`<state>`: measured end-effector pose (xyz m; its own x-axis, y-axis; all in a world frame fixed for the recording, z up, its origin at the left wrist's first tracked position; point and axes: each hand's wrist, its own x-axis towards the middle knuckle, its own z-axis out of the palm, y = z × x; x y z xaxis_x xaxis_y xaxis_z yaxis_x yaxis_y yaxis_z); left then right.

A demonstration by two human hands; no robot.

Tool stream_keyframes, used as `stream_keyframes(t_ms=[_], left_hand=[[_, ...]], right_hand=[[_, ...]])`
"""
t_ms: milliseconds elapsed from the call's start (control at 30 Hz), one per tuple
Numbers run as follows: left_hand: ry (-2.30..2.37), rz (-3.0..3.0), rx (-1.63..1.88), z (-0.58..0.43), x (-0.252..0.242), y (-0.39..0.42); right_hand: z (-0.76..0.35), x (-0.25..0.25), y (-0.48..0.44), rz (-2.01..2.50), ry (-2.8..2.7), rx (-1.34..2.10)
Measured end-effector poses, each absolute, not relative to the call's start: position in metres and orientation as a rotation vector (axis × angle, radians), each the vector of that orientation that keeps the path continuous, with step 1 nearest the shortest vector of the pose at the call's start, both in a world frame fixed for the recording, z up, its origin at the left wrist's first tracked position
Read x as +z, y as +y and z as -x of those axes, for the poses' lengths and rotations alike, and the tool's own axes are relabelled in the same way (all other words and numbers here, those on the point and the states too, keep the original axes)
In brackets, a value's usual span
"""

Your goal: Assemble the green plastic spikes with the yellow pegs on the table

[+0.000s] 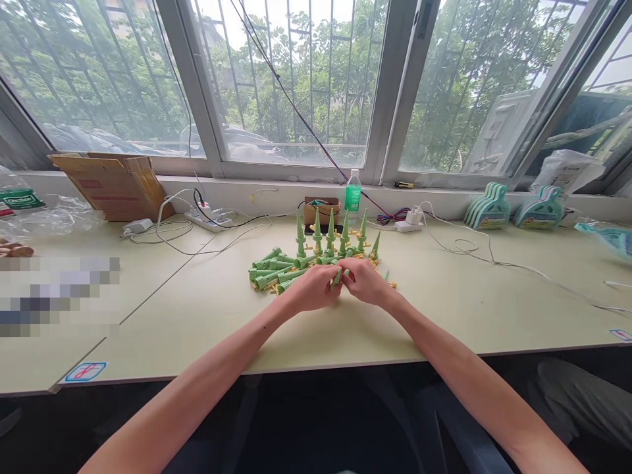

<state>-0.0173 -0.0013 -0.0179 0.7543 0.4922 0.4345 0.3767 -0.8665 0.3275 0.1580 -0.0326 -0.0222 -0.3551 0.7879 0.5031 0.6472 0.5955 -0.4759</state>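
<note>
My left hand (313, 288) and my right hand (366, 280) meet over the near side of a pile of green plastic parts. Closed fingers of the left hand grip a green watering spike (336, 277). My right hand is closed as well, with a bit of green at its fingertips; whether that is the same spike or a separate part, I cannot tell. Left of the hands lie several green tubes (267, 280). Behind them, several assembled spikes (344, 236) with yellow valves stand upright, points up. Small yellow valves (394, 285) show beside the right hand.
A bottle with a green label (353, 192) and a small cardboard box (321, 212) stand behind the spikes. Cables and a power strip (211, 218) lie at the back left. Green hangers (488, 207) stand back right. A large carton (116, 187) is far left.
</note>
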Motion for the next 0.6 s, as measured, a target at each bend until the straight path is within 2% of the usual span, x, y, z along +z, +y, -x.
stream_keyframes(t_ms=[600], left_hand=[[0.710, -2.731, 0.723, 0.0169, -0.0157, -0.0037]], right_hand=[[-0.1590, -0.0223, -0.0320, 1.156, -2.139, 0.238]])
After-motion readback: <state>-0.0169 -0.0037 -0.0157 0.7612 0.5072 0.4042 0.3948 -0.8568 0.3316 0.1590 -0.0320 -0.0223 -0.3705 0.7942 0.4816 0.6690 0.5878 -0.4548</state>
